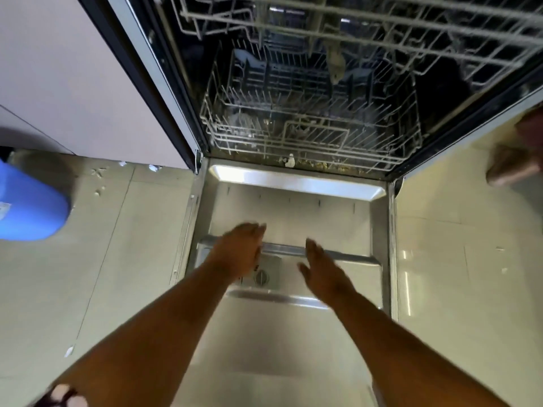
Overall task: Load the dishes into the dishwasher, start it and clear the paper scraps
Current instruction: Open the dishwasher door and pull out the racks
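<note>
Down at floor level, looking at pale glossy floor tiles (455,259) on either side of a dishwasher (440,95) standing wide open. Got the door (293,207) lying flat, steel inner face up, filling the middle of the view. Up top, can see the upper rack (382,33) sticking out toward the camera. Further back and lower, the lower rack (308,136) sitting inside the tub with a few blurry grey shapes among the tines, can't tell what.

Off to the left, a blue bin (29,207) on the tiles, well apart from the door.

Reaching out over the door with both arms. Got the left grip (239,248) palm-down, fingers straight and close together, over the raised ridge across the door and just up-left of the detergent dispenser (266,274). Got the right grip (320,268) just beside it, flat too, fingers straight, thumb out to the side, holding nothing. Can't tell whether either one actually touches the steel, too much blur. Both well short of the lower rack, with bare door panel between.

As for paper scraps (152,168): a couple of white bits on the tiles by the door's left hinge corner, another beside the left forearm, plus a white scrap (290,160) at the sill right under the lower rack, straight ahead of both grips.
</note>
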